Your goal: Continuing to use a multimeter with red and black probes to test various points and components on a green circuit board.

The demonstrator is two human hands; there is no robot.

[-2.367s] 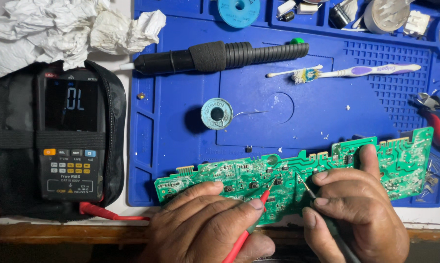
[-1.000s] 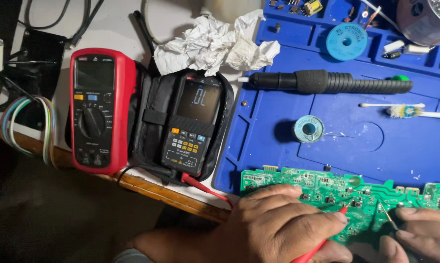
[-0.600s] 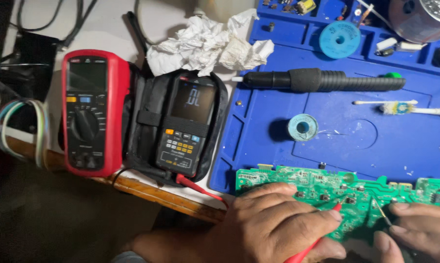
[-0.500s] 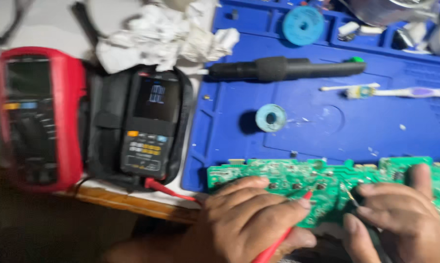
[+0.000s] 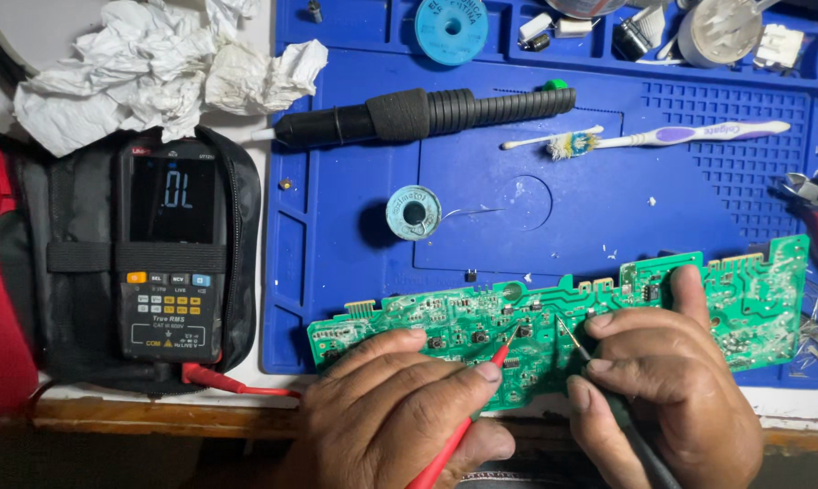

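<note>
A long green circuit board lies on the near edge of a blue work mat. My left hand pinches a red test probe whose tip touches the board near its middle. My right hand grips a black test probe with a thin metal tip set on the board just right of the red one; its fingers rest on the board. A black digital multimeter sits in an open black case at the left, its screen lit.
A black soldering iron handle, a small solder spool, a toothbrush and a blue wick reel lie on the mat. Crumpled white tissue is at the upper left. Red-handled pliers sit at the right edge.
The view swung right, so the red multimeter has nearly left the frame. Both hands stay on the board with the probes, shifted only slightly.
</note>
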